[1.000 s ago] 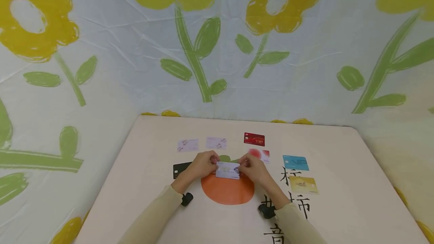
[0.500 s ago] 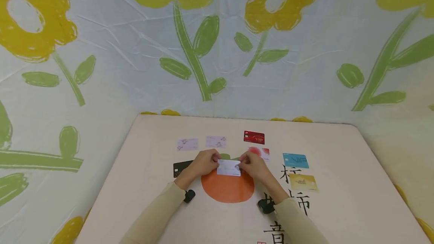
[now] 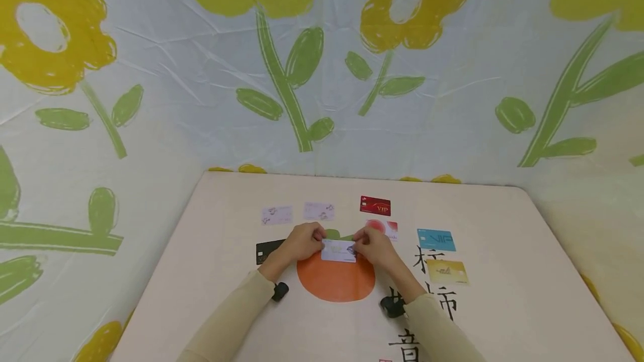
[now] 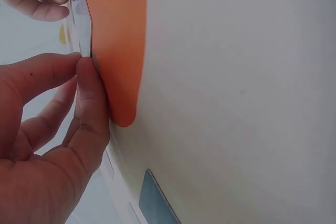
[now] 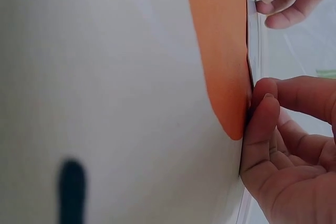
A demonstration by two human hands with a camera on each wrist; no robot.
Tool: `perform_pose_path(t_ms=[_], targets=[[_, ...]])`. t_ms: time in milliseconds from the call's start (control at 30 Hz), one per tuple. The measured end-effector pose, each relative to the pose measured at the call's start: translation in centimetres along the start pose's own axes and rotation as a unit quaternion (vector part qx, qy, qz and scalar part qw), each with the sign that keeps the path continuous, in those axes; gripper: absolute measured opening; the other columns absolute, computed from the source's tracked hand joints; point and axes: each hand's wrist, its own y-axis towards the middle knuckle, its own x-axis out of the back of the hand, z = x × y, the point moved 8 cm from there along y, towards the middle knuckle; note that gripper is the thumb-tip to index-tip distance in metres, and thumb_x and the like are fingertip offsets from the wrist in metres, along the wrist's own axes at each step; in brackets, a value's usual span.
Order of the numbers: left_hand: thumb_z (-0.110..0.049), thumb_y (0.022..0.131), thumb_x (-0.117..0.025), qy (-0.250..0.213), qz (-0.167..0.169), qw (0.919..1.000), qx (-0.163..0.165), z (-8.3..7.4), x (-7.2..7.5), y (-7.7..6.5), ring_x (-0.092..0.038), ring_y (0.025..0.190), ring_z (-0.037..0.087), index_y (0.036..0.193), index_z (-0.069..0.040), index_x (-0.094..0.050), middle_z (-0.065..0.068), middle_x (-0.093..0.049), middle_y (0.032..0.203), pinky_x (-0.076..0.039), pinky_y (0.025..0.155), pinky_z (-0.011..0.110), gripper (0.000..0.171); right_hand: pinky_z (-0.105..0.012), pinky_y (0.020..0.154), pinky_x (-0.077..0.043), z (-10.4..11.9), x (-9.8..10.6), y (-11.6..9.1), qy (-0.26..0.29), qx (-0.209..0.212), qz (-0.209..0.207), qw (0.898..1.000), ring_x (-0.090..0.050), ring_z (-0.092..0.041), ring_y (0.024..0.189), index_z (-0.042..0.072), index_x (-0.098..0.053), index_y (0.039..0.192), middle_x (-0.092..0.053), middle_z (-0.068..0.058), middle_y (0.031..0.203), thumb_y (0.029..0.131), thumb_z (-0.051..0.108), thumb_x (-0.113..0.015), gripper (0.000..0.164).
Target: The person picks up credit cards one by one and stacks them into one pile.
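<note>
A white card (image 3: pixel 339 251) could slip or twist from a person's hold over the counter (image 3: pixel 498 261), its thin edges offering little to pinch; uneven pressure might bow it, while a sideways sweep could nudge the black card (image 3: pixel 269 251) beside the left hand (image 3: pixel 304 241) or the red-and-white card (image 3: pixel 382 229) beside the right hand (image 3: pixel 374 246). The fingers of both hands grip opposite short ends, thumbs meeting forefingers, forearms slanting inward from the near side, above a printed orange fruit (image 3: pixel 336 282); whether the held card touches the surface is unclear.
</note>
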Motion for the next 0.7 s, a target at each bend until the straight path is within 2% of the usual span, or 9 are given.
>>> perform_pose_path(t_ms=[267,367,567,700], targets=[[-0.007,0.088,-0.073,-0.003,-0.003,0.9999,-0.013,0.1,0.1,-0.1,-0.060,0.084,0.014,0.102,-0.008,-0.069,-0.001,-0.063,0.090,-0.050,0.078,0.032,0.015,-0.029,0.066,-0.054,0.1,-0.1,-0.1,-0.001,-0.004,-0.006,1.000,-0.058,-0.021,0.072,0.001,-0.064,0.107,-0.062,-0.006,0.085,0.091,0.006,-0.070,0.017],[-0.010,0.088,-0.073,-0.008,-0.008,0.9997,-0.019,0.2,0.4,-0.4,-0.062,0.086,0.015,0.105,-0.007,-0.069,-0.002,-0.064,0.091,-0.052,0.079,0.032,0.017,-0.028,0.064,-0.053,0.6,0.0,-0.4,-0.007,0.010,-0.010,1.000,-0.058,-0.020,0.072,0.002,-0.065,0.108,-0.061,-0.005,0.085,0.092,0.007,-0.070,0.018],[-0.008,0.090,-0.069,-0.039,-0.032,0.9985,-0.020,0.5,2.2,-1.9,-0.067,0.093,0.021,0.111,-0.004,-0.068,0.006,-0.068,0.103,-0.055,0.082,0.037,0.022,-0.029,0.066,-0.054,2.8,0.1,-1.1,-0.010,0.064,-0.018,0.998,-0.058,-0.020,0.077,0.003,-0.066,0.108,-0.062,-0.003,0.086,0.091,0.008,-0.072,0.019],[-0.008,0.091,-0.069,-0.063,-0.049,0.9966,-0.020,1.1,3.6,-3.4,-0.067,0.095,0.022,0.114,-0.001,-0.066,0.012,-0.067,0.108,-0.056,0.079,0.036,0.025,-0.029,0.067,-0.055,3.6,-0.2,-1.5,0.002,0.076,-0.007,0.997,-0.059,-0.019,0.079,0.003,-0.066,0.111,-0.064,-0.002,0.088,0.092,0.009,-0.072,0.021]])
